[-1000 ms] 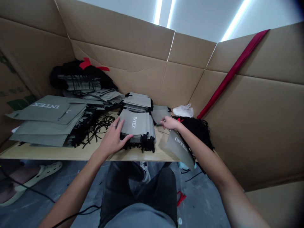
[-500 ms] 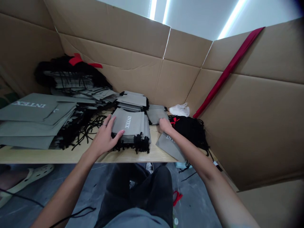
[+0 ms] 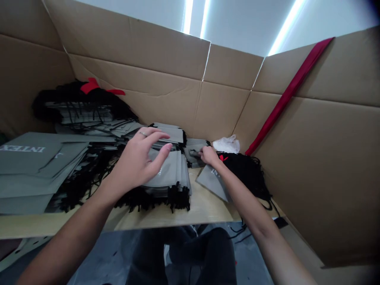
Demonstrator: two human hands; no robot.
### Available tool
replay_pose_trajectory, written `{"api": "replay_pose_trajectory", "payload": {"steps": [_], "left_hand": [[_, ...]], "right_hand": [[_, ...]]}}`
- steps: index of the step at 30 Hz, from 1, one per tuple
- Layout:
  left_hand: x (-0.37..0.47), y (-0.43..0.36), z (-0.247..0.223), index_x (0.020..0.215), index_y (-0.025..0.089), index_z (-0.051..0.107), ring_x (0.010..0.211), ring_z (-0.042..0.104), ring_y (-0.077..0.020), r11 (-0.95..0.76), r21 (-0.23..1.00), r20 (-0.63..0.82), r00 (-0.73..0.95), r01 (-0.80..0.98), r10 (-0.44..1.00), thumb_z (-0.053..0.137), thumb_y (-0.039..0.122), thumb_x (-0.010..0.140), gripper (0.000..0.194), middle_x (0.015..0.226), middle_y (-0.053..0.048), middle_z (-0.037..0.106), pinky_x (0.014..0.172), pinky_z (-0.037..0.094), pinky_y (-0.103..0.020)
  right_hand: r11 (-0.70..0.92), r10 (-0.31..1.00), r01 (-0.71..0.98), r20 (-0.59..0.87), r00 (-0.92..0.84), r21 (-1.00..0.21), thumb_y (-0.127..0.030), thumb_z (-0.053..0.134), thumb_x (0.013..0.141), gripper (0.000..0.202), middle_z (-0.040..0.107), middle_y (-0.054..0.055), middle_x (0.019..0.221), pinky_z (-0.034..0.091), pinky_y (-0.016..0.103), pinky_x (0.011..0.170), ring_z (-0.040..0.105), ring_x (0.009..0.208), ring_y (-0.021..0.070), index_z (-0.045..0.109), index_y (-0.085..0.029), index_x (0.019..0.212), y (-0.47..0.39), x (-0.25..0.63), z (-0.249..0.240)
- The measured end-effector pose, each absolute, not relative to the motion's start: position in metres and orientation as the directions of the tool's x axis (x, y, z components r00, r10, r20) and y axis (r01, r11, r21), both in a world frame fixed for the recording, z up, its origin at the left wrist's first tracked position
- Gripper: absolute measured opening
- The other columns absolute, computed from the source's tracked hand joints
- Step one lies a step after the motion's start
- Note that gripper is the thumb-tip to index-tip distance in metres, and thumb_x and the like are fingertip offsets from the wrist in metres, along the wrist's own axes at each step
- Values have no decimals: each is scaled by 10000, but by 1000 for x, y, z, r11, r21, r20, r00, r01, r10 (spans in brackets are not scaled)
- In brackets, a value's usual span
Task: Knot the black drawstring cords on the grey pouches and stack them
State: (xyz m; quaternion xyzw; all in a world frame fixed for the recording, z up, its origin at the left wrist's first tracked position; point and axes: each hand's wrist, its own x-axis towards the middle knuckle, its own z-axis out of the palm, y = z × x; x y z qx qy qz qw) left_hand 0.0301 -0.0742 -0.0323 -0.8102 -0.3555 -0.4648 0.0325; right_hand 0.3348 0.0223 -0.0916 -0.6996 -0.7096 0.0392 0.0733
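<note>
My left hand hovers over the middle stack of grey INTEX bags, its fingers apart and nothing between them. Farther right, my right hand is closed at the edge of a small pile of grey bags. A small dark thing sticks out from its fingertips, too small to make out. Below my right wrist a single grey bag lies at an angle, partly hidden by the forearm.
Large grey bags lie at the left, with black cords beside them. A tied pile stands behind. At the right are a black cord bundle and a white plastic bag. Cardboard walls enclose the table.
My left hand has lifted off the middle stack and moved up over it. My right hand stays by the small pile, where a dark thing now shows at its fingertips. The view has shifted.
</note>
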Motion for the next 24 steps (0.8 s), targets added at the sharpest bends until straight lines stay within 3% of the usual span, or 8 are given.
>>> {"api": "replay_pose_trajectory", "payload": {"steps": [3,5,7,10,14,19,22,24], "left_hand": [[49,-74,-18,1061,200,831,999,805,-298,-746,331,700,380,577,604,510,494,1122,440,1098,-82,855,932,658,-455],[57,-77,-17,1290,208,816,1096,816,-310,-719,456,557,462,525,690,482,546,1166,491,1251,-90,864,987,653,-468],[64,-80,-20,1551,214,677,1348,753,-322,-727,549,563,461,413,686,528,592,1167,559,1523,-110,769,1137,618,-474],[73,-84,-25,1492,196,626,1153,793,-245,-782,600,663,443,169,604,576,487,1175,433,1510,-140,740,1045,647,-388],[81,-86,-26,1092,214,610,758,657,-130,-841,533,765,373,89,524,571,294,1178,124,974,-10,738,745,580,-275],[79,-78,-23,870,223,510,578,460,-81,-835,496,818,195,237,541,564,219,1156,291,715,68,533,536,403,-238],[74,-70,-22,1050,216,642,581,493,-89,-809,526,816,111,264,567,579,185,1104,89,739,61,556,504,382,-243],[71,-67,-22,1249,211,676,588,522,-96,-803,534,811,106,264,575,610,186,1076,186,793,53,614,516,413,-247]], "right_hand": [[-46,936,985,336,101,-168,-417,749,1111,303,779,121,1326,671,462,1029,775,1159,257,762,-180,1299,4,325,-56],[-4,844,984,526,100,-180,-346,607,1171,295,810,145,1175,635,479,1032,783,1109,284,804,-129,1205,-18,311,-32],[94,742,980,668,49,-176,-337,525,1191,356,817,135,1176,598,423,1014,777,1102,275,834,-167,1244,-47,294,-15],[361,542,926,833,-111,-112,-350,631,1145,280,833,68,1102,584,348,818,766,901,210,861,-215,1230,-90,268,-6],[531,372,847,890,-263,29,-221,610,1126,358,859,121,1151,570,337,607,765,789,192,811,-51,1369,-118,248,-14],[572,481,821,813,-327,-9,-197,614,1141,383,842,77,1297,608,335,641,812,928,188,757,-89,1479,-129,246,-17],[646,532,755,776,-339,-112,-202,701,1104,319,839,9,1237,625,279,681,808,922,139,786,-181,1411,-132,251,-13],[653,530,736,801,-278,-178,-164,754,1061,236,842,10,1156,646,237,755,813,930,127,818,-182,1288,-131,255,-10]]}}
